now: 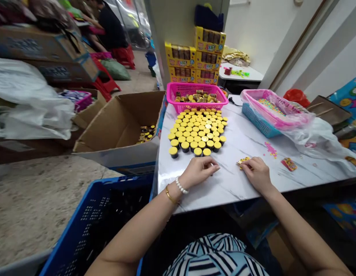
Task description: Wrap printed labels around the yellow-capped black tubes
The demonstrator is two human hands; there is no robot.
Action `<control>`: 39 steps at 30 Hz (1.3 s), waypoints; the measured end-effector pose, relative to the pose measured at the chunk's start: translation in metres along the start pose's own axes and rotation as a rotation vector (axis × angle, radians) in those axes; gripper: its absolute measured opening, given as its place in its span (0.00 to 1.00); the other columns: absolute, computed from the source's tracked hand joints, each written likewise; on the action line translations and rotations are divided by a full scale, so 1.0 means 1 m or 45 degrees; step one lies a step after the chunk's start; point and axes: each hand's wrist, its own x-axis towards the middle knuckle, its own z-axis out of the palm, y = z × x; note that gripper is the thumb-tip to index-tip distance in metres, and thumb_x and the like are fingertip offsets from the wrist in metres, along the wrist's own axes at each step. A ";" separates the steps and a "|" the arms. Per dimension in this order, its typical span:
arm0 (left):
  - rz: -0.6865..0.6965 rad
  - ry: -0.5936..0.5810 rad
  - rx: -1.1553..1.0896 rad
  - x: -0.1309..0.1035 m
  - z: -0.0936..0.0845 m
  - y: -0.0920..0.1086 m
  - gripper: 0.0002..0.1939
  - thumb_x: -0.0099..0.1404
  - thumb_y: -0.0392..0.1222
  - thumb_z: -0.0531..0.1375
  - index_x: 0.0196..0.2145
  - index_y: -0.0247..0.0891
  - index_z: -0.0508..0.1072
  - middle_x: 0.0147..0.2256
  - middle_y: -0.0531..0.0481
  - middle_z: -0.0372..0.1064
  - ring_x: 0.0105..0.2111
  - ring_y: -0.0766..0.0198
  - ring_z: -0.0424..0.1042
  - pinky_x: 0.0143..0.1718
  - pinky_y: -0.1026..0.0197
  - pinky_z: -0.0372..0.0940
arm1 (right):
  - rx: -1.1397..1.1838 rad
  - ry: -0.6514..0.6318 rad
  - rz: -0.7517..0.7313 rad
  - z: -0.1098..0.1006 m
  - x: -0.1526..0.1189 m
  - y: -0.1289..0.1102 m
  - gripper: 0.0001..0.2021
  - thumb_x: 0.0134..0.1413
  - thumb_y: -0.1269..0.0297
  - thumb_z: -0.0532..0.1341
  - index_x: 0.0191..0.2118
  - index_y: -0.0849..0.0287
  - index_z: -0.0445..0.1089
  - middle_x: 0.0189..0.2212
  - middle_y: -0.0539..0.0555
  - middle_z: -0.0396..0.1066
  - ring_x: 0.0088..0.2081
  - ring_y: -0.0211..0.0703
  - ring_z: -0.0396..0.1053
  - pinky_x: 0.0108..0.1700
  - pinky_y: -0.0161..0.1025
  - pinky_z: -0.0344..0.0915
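Note:
My left hand (198, 170), with a beaded bracelet and a gold bangle on its wrist, hovers over the front of the table. Its fingers curl toward the thumb; what lies between them, if anything, is too hidden to name. Just beyond it stand many small dark tubs with yellow lids (197, 151), upright in tight rows. My right hand (257, 172) pinches a small shiny yellow-and-silver piece (241, 161) close to the tabletop. To the right of that hand lies a small red-and-yellow packet (289, 164), near scattered pink bits (270, 150).
A pink basket (173, 100) of more tubs stands behind the rows, before stacked yellow boxes (180, 57). At right, a plastic-lined pink basket rests in a blue basket (257, 120). An open cardboard box (109, 130) and blue crate (71, 222) flank the table's left. A person (111, 27) sits far left.

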 end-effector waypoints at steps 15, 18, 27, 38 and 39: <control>-0.020 0.588 -0.417 -0.056 -0.026 0.017 0.19 0.63 0.53 0.68 0.30 0.32 0.78 0.29 0.49 0.72 0.30 0.66 0.66 0.34 0.64 0.60 | 1.059 -0.475 0.080 0.027 0.077 -0.147 0.15 0.59 0.53 0.67 0.44 0.58 0.75 0.31 0.53 0.75 0.30 0.41 0.71 0.32 0.39 0.72; -0.029 0.735 -0.307 -0.068 -0.027 0.013 0.20 0.65 0.55 0.65 0.30 0.33 0.76 0.27 0.51 0.70 0.29 0.67 0.65 0.32 0.64 0.60 | 1.295 -0.694 0.321 0.053 0.082 -0.152 0.19 0.58 0.46 0.65 0.29 0.59 0.71 0.19 0.47 0.67 0.19 0.35 0.61 0.20 0.33 0.58; -0.058 1.005 -0.416 -0.080 0.001 -0.007 0.18 0.69 0.55 0.62 0.33 0.34 0.76 0.27 0.51 0.69 0.27 0.68 0.64 0.30 0.64 0.61 | 1.144 -0.388 0.299 0.089 0.052 -0.142 0.21 0.66 0.47 0.58 0.28 0.57 0.67 0.21 0.47 0.65 0.24 0.37 0.61 0.27 0.34 0.58; -0.074 1.084 -0.369 -0.070 0.014 -0.007 0.17 0.67 0.54 0.64 0.37 0.36 0.81 0.36 0.44 0.74 0.29 0.64 0.68 0.31 0.62 0.63 | 0.924 -0.277 -0.037 0.090 0.042 -0.138 0.15 0.68 0.52 0.57 0.34 0.53 0.73 0.30 0.52 0.75 0.32 0.46 0.72 0.35 0.40 0.65; -0.073 1.094 -0.376 -0.071 0.014 -0.009 0.17 0.66 0.54 0.64 0.36 0.36 0.81 0.36 0.44 0.74 0.29 0.64 0.68 0.30 0.62 0.62 | 0.917 -0.250 -0.082 0.090 0.041 -0.138 0.14 0.68 0.53 0.58 0.33 0.53 0.73 0.29 0.53 0.75 0.31 0.47 0.72 0.34 0.40 0.66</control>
